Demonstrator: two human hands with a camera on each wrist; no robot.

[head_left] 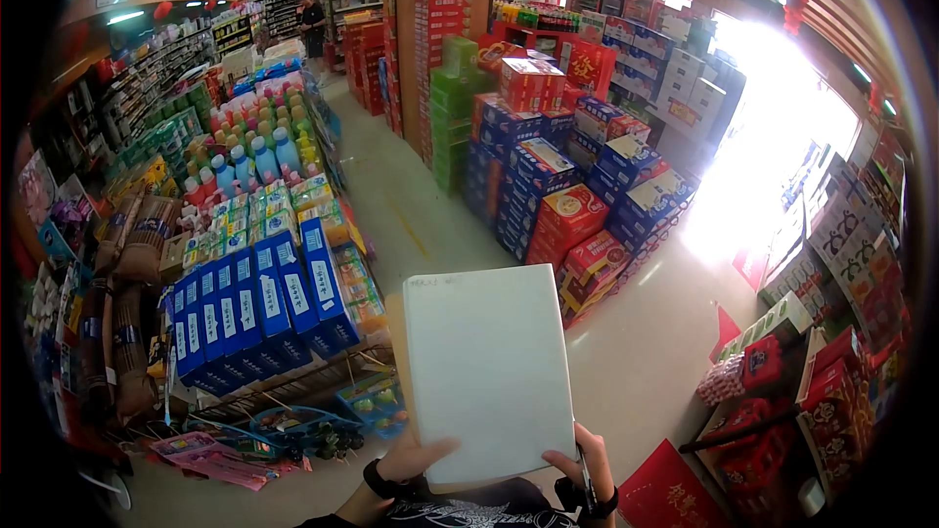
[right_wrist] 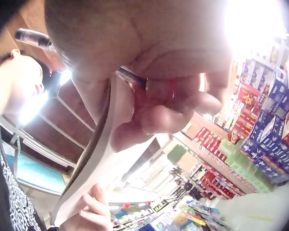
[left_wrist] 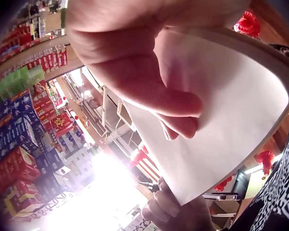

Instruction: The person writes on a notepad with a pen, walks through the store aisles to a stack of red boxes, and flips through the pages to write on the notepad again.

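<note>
Apparently, the writing had barely begun: the paper pad [head_left: 489,381] bore 1 short line of faint handwriting [head_left: 430,282] at its upper left corner, too small to read, and the rest of the sheet lay blank. It was held up in front of a black shirt [head_left: 489,508]. The left hand [head_left: 419,453] gripped the lower left edge, thumb over the sheet, fingers loosely bent behind it. The right hand [head_left: 587,462] had its fingers closed on the lower right edge and also held a pen [left_wrist: 224,196].

Beyond the top edge, open aisle floor [head_left: 386,205] ran between blue boxes [head_left: 264,303] and stacked cartons [head_left: 569,220]; more bare floor showed to the right. How much room separated pad and cartons was hard to judge.
</note>
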